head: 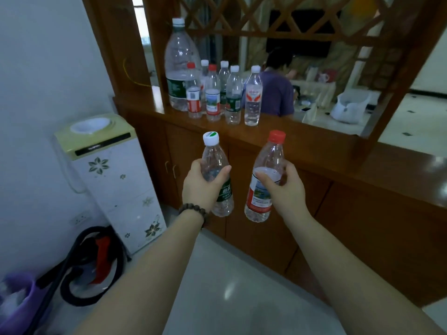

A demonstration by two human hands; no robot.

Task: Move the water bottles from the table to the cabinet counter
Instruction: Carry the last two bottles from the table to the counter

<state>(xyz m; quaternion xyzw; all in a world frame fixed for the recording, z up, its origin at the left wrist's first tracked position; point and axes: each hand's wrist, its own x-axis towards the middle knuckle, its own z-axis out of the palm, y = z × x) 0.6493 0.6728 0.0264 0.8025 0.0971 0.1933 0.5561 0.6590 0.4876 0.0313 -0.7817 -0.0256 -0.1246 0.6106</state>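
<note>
My left hand [202, 187] grips a clear water bottle with a white cap and green label [216, 160], held upright in front of the cabinet. My right hand [284, 188] grips a second bottle with a red cap and red label [267, 163], tilted slightly right. Both bottles hang in the air below the wooden cabinet counter [290, 134]. On that counter stand several small water bottles [232, 95] beside one large clear bottle [180, 66].
A water dispenser [108, 175] stands left of the cabinet against the white wall. A vacuum hose [92, 264] and a purple bin [14, 303] lie on the floor at the lower left. A person sits beyond the cabinet's lattice opening [278, 90].
</note>
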